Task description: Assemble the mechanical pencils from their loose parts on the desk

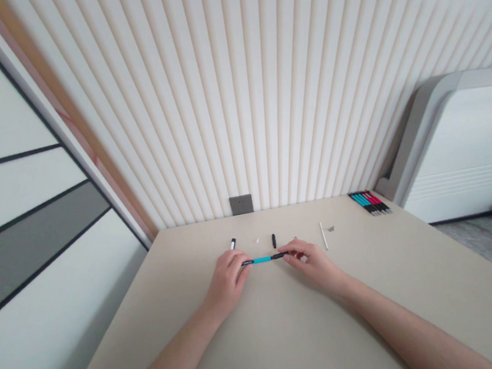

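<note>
Pen (pixel 262 259), blue and black, is held crosswise toward the far edge of the table (pixel 267 336), one end pinched by the left hand (pixel 229 270), the other by the right hand (pixel 310 258). Beyond lie a short black piece (pixel 274 240) and a white rod (pixel 323 236); blue and red pens (pixel 369 202) lie near the far right corner.

A dark socket (pixel 242 204) sits low on the wall (pixel 235 91) (pale, with vertical ribs).

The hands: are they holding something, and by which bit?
Yes, a blue and black pen. The left hand holds its left black end, and the right hand holds its right black end.
</note>
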A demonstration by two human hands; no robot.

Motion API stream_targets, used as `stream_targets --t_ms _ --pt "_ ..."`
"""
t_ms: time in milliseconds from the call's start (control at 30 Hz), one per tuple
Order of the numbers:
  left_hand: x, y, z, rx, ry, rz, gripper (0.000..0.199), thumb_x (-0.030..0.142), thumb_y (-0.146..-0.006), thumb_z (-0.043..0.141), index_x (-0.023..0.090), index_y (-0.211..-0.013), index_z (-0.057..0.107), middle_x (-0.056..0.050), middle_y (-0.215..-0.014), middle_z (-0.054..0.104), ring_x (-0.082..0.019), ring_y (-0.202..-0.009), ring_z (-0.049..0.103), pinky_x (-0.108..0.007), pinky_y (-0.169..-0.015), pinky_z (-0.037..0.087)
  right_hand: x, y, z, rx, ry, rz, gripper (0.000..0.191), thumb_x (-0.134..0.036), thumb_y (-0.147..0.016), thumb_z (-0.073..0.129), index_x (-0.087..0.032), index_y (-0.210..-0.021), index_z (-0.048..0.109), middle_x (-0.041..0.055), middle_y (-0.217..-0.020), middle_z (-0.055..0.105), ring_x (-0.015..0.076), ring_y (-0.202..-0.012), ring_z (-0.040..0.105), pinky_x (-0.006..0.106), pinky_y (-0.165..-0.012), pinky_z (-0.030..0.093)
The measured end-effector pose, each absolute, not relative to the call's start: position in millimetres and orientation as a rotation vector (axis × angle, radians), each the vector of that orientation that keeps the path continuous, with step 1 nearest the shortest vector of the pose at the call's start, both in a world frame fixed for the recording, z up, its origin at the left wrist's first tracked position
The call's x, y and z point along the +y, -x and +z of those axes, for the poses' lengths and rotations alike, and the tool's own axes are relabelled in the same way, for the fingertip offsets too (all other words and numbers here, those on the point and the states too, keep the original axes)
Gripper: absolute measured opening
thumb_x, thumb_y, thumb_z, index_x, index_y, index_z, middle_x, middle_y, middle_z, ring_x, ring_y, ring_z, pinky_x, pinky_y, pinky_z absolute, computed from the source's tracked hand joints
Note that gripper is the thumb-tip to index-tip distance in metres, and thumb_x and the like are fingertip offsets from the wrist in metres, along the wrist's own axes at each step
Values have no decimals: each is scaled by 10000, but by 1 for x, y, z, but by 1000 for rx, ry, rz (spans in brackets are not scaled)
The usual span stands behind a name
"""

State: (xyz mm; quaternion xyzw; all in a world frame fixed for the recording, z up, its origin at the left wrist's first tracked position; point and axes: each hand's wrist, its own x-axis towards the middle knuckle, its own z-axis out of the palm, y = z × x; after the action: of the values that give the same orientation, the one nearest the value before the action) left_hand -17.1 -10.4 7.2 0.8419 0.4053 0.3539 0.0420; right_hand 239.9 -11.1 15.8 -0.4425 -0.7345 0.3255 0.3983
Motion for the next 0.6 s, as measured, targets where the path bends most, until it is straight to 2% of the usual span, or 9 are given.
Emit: stream_targets --t_ms 433,600 --pt "-11 18 6 1102 -2647 1031 145 235 -924 527 228 -1032 623 -52 -970 608 -197 -974 559 -365 -899 453 -12 -241 10 -1973 1109 878 274 -351 -869 581 -225 -1079 705 50 -880 692 151 -710 564 276 -664 457" --pt "-14 15 8 1067 -2665 1005 147 273 -929 523 234 -1018 633 -54 -955 618 -201 -967 569 -372 -898 455 -16 -238 14 -2010 1053 940 246 -352 -875 574 -222 -1021 722 49 -902 714 172 -777 609 280 -688 466"
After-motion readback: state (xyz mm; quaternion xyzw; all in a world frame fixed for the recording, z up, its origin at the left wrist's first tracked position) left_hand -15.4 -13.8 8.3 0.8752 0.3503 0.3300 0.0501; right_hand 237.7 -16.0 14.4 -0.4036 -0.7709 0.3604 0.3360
